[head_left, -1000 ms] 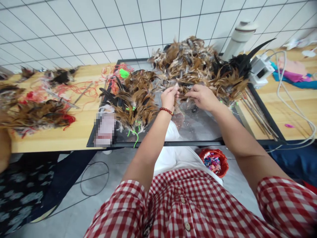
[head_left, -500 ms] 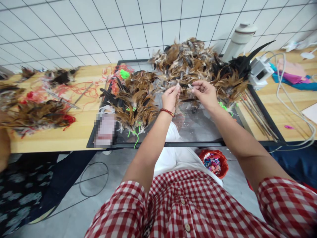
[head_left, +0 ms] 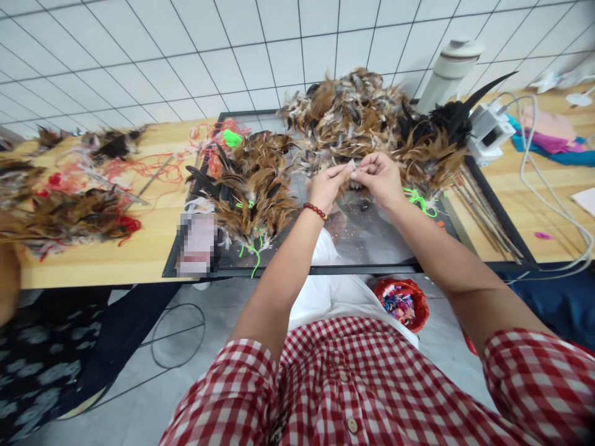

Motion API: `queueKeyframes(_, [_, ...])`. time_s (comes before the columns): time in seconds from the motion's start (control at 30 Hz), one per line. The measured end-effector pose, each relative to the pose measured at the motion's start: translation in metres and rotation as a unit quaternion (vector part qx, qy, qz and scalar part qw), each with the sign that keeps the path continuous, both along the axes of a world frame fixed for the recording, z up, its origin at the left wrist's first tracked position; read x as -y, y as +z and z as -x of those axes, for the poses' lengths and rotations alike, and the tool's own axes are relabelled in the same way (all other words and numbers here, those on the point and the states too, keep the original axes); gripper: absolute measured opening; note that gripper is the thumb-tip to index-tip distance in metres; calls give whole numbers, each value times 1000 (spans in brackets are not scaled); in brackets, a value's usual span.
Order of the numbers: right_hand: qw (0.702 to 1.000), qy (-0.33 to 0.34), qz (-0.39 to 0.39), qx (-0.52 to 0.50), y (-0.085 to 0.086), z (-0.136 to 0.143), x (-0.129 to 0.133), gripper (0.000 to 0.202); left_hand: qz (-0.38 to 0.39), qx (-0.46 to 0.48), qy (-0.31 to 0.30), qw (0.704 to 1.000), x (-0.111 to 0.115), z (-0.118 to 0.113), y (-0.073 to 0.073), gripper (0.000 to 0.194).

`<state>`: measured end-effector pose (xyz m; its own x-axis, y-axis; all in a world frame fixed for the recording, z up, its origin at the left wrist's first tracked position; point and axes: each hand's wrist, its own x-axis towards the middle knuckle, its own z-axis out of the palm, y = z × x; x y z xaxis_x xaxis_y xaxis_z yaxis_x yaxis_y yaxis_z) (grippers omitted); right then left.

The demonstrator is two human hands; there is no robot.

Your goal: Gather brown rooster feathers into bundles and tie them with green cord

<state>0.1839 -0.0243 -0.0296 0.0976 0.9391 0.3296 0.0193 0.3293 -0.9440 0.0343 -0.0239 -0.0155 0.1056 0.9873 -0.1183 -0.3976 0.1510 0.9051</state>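
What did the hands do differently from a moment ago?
The left hand and right hand drew closer together, and their fingertips now meet, pinching a small pale bit of feather in front of the big feather pile. Half a second ago there was a gap between them. The tied feather bundle, the green string and the red basket stayed where they were.

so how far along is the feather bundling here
Done, it seems: a tied bundle with green cord lies left of the hands. In hand: the left hand and right hand meet fingertip to fingertip, pinching what looks like a small pale feather. Left: a big loose feather heap behind them, plus bare sticks at the right.
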Motion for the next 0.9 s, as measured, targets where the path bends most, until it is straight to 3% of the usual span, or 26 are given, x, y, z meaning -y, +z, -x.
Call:
queueKeyframes(0.17, [999, 24, -3, 36, -1, -4, -2, 55, 7, 32, -63, 998, 0, 1, -2, 12])
queueKeyframes(0.23, [997, 47, 3, 60, -3, -6, -2, 49, 4, 32, -60, 998, -1, 1, -1, 15])
queueKeyframes(0.33, [985, 50, 8, 167, -5, -11, 1, 36, -1, 36, 25, 999, -5, 6, 7, 12])
queueKeyframes(0.4, [966, 15, -5, 260, -7, -15, 2, 31, -10, 54, 88, 995, -7, 11, 13, 5])
queueKeyframes(0.43, [956, -5, -21, 294, -7, -16, 2, 29, -13, 60, 102, 993, -7, 13, 16, 11])
queueKeyframes(0.5, [947, -32, -66, 313, -6, -17, 3, 27, -16, 50, 77, 996, -5, 15, 19, 20])
queueKeyframes(0.63, [961, -39, -121, 246, 2, -14, 4, 38, -9, -2, -34, 999, 5, 8, 17, 22])
queueKeyframes(0.9, [945, 5, -166, 281, 6, -18, 7, 57, 13, -8, -47, 999, 12, -3, 14, 17])
